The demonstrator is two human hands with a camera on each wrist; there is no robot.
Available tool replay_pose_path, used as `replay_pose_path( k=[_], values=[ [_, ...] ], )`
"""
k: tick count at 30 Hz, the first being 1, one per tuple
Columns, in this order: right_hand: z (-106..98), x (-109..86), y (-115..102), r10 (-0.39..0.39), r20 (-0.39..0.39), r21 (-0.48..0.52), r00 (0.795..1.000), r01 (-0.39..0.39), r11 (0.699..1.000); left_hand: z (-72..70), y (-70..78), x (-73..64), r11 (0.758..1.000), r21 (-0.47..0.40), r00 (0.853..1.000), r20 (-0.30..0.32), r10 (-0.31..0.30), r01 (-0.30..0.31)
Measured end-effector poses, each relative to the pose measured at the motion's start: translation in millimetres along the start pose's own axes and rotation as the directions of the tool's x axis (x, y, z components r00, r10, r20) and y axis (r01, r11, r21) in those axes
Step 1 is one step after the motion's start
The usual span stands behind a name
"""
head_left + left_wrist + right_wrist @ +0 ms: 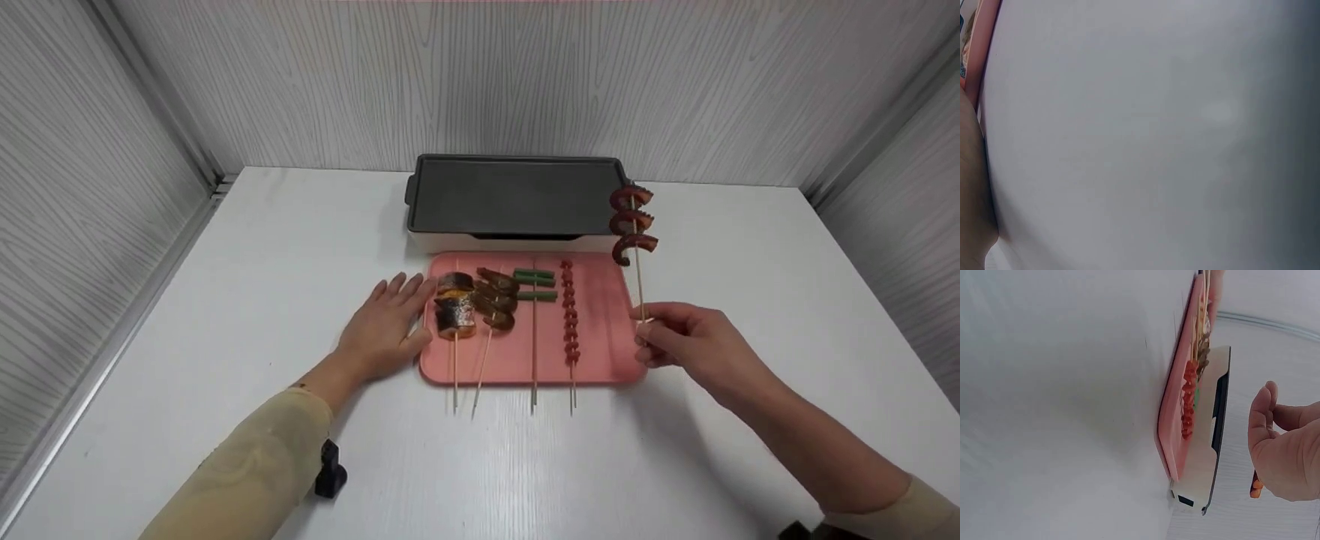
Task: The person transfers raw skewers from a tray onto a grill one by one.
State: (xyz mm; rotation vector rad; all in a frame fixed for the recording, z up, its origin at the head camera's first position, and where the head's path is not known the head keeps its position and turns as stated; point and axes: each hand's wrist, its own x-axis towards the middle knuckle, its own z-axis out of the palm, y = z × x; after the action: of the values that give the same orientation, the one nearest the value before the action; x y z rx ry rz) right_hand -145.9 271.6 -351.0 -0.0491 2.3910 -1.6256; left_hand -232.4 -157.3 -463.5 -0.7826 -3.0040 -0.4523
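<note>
My right hand (690, 341) pinches the lower end of a skewer strung with three curled, reddish tentacle pieces (632, 221), raised beside the right edge of a pink tray (607, 322). In the right wrist view the hand (1289, 444) hides most of that skewer. Fingers spread, my left hand (386, 322) lies flat at the tray's left edge, its fingertips and thumb against the rim. On the tray lie skewers of fish chunks (455, 315), shrimp-like pieces (496, 300), green stalks (535, 285) and small red pieces (570, 315), their sticks jutting over the front edge.
Directly behind the tray stands a flat black griddle (517, 195) on a white base (442, 241). The white table (315, 240) is bounded by pale wood-grain panels (510, 82) at the back and both sides.
</note>
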Motion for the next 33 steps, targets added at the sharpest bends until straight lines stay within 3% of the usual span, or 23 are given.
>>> replay_pose_path(
  k=[6,17,33],
  values=[
    [-16.9,27.5,-7.5,-0.029,-0.031,-0.012,0.999,0.029,1.000,2.2,-0.3,-1.8,1.000,-0.006,1.000,-0.016,-0.008,0.008],
    [-40.5,70.6,-9.5,-0.002,0.001,0.005,1.000,0.002,1.000,0.7,0.6,0.3,1.000,-0.014,0.999,-0.028,0.018,-0.018],
    [-47.7,110.7,-1.4,0.069,0.044,-0.004,0.997,-0.069,0.998,1.0,0.6,0.6,1.000,-0.013,1.000,-0.004,-0.005,0.005]
  ],
)
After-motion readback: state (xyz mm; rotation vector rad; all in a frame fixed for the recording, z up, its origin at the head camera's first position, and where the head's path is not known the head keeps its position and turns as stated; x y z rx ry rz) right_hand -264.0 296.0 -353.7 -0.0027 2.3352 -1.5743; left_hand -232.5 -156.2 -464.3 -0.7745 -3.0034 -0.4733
